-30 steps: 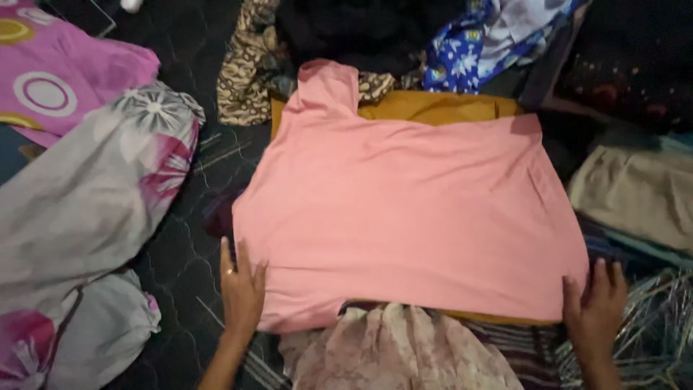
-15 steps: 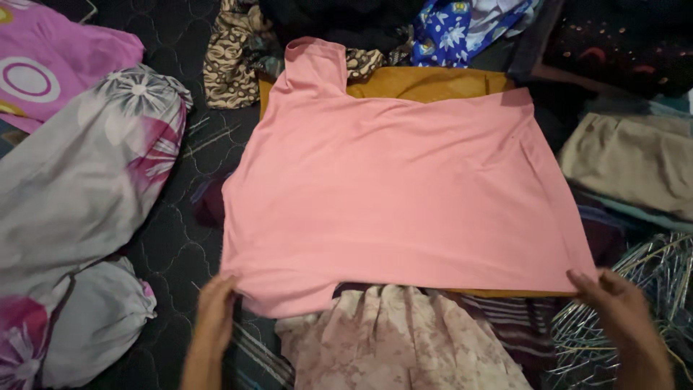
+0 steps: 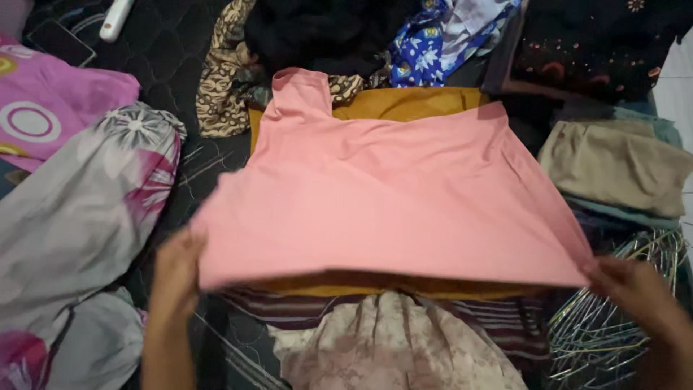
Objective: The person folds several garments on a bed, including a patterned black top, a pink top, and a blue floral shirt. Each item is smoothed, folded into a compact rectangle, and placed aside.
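Pink shirt (image 3: 390, 195) lies mid-mattress over a mustard cloth (image 3: 404, 102), its near hem lifted. Left hand (image 3: 175, 271) and right hand (image 3: 629, 283) each pinch a corner, apparently firmly; keep the hem taut and level for a square fold.

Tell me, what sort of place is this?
Probably a bedroom at home, on laundry day: a dark quilted mattress, flower-printed grey pillows, a heap of wire hangers, and both hands lifting a pink shirt among scattered clothes.
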